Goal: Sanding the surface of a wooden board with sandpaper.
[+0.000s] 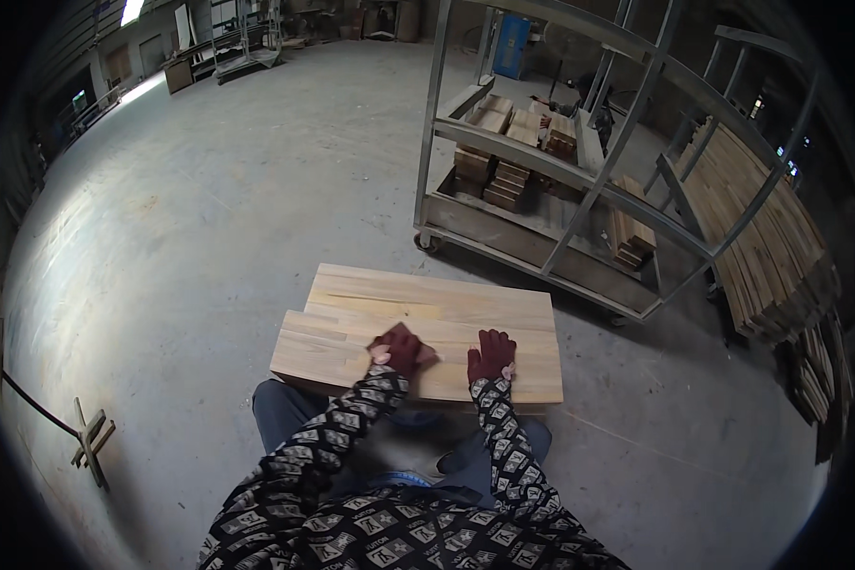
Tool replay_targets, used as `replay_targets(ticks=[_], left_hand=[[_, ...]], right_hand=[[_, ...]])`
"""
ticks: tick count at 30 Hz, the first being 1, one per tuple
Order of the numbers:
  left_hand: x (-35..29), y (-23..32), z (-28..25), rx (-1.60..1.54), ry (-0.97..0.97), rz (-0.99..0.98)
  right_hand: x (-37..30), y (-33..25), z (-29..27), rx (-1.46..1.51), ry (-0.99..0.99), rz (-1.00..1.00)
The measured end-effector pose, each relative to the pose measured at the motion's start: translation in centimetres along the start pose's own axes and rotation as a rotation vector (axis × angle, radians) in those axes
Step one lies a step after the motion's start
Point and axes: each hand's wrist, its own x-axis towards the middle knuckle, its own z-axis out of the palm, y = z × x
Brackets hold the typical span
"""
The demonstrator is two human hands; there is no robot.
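Note:
A pale wooden panel (465, 302) made of joined strips lies in front of me, above my knees. My left hand (403, 353), in a dark red glove, presses a reddish-brown sheet of sandpaper (430, 358) onto the panel left of its middle. Corners of the sheet stick out around the glove; the hand covers the rest. To the right, my right hand (491, 357), gloved alike, rests flat on the panel near its front edge, fingers stretched out and holding nothing. At the panel's left end, its outline steps, so another board may lie beneath.
A wheeled metal rack (560, 171) holding stacked wood pieces (509, 180) stands beyond the panel to the right. Long boards (755, 223) lean on another frame at far right. A cross-shaped stand base (91, 439) is on the concrete floor (209, 228) at left.

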Motion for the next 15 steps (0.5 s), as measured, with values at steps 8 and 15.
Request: replay_targets(ticks=[8,15], left_hand=[[-3.5,-14.8,-4.6,0.404,0.069,-0.587],[0.3,7.3,3.1,0.088,0.214,0.132]], right_hand=[[-0.2,0.0,-1.3,-0.023,-0.05,0.064],[-0.2,0.3,-0.4,-0.04,-0.056,0.028]])
